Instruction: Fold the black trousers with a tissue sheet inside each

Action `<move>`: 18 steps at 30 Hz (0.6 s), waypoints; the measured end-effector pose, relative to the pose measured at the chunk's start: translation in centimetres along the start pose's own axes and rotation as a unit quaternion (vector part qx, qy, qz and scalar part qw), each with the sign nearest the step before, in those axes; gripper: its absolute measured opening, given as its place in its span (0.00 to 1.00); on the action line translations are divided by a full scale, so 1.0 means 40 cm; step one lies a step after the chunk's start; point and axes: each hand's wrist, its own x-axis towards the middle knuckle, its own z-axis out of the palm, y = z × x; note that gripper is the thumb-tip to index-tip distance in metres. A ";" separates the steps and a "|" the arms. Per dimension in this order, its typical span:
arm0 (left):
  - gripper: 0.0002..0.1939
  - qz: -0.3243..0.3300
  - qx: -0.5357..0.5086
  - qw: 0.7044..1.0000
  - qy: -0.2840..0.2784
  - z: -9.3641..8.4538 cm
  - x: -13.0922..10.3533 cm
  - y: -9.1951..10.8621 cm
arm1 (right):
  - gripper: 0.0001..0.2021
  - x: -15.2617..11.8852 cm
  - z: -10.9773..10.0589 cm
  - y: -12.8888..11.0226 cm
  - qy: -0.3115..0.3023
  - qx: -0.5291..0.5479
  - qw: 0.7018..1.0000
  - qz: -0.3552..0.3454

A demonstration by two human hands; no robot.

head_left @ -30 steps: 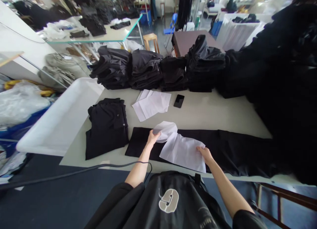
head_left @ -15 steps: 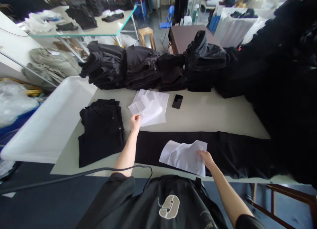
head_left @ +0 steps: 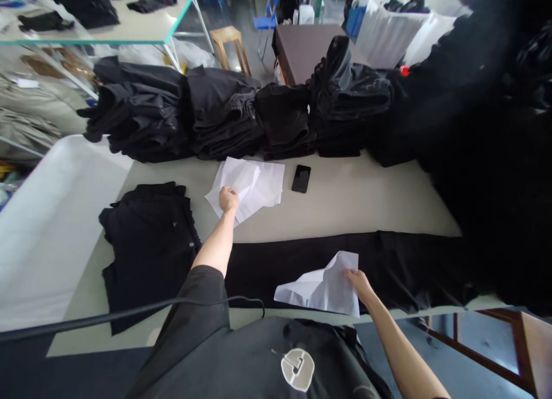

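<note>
My right hand point(head_left: 357, 282) pinches the right edge of a white paper sheet point(head_left: 332, 287), which droops over black trousers point(head_left: 293, 261) laid lengthwise along the table's near side. Farther forward and left, my left hand point(head_left: 228, 199) is closed at a small pile of white paper sheets point(head_left: 265, 186). Its fingers grip a sheet there, partly hidden behind the knuckles. Left of the trousers lies a folded stack of black garments point(head_left: 146, 244), close to my left forearm.
A black phone point(head_left: 301, 179) lies beside the papers. Stacks of folded black clothes point(head_left: 224, 114) line the table's far side, and a large dark heap point(head_left: 487, 157) rises at the right. A white tub point(head_left: 56, 215) stands left. A black cable point(head_left: 129, 311) crosses the near left.
My left hand has moved over the paper pile, and the sheets there have shifted. The sheet in my right hand has folded and sagged. The view has turned slightly.
</note>
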 end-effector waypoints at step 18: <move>0.28 0.120 0.021 0.942 -0.314 -0.033 -0.719 -0.212 | 0.16 -0.009 0.018 -0.086 0.003 0.029 0.999 -0.019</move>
